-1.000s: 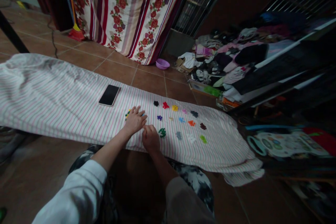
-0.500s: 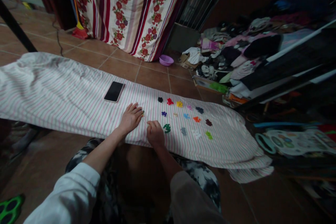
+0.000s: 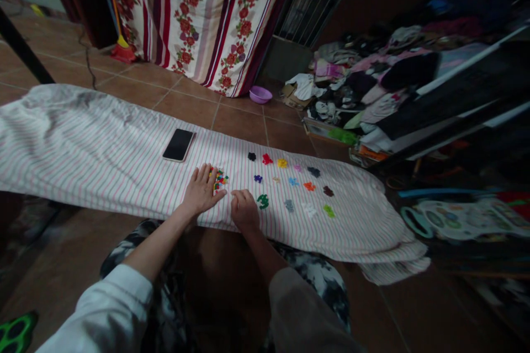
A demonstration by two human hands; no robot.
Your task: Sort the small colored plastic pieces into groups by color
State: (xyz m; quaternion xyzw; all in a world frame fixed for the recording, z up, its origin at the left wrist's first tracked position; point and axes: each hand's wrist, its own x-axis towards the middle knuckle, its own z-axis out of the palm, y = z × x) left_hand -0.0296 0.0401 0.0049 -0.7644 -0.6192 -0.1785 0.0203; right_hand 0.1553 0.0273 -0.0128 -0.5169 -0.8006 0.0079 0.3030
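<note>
My left hand (image 3: 202, 190) lies flat with its fingers stretched out, at the left edge of a mixed pile of small coloured pieces (image 3: 220, 179); part of that pile is under or behind the fingers. Just right of it, my right hand (image 3: 245, 209) is curled on the cloth, and whatever its fingers hold, if anything, is hidden. Beside the right hand sits a small heap of dark green pieces (image 3: 263, 201). Further right, several heaps are grouped by colour, among them red pieces (image 3: 267, 159), yellow pieces (image 3: 282, 163), orange pieces (image 3: 309, 186) and lime green pieces (image 3: 328, 210).
A striped cloth (image 3: 120, 160) covers the long, narrow surface before me. A phone (image 3: 178, 145) lies on it, left of the hands. Beyond stand a purple basin (image 3: 260, 94) on the tiled floor, a floral curtain (image 3: 215, 22) and a heap of clothes (image 3: 360, 77).
My left hand has slid left and its thumb has spread, uncovering the mixed coloured pieces. The right hand stays curled in nearly the same place.
</note>
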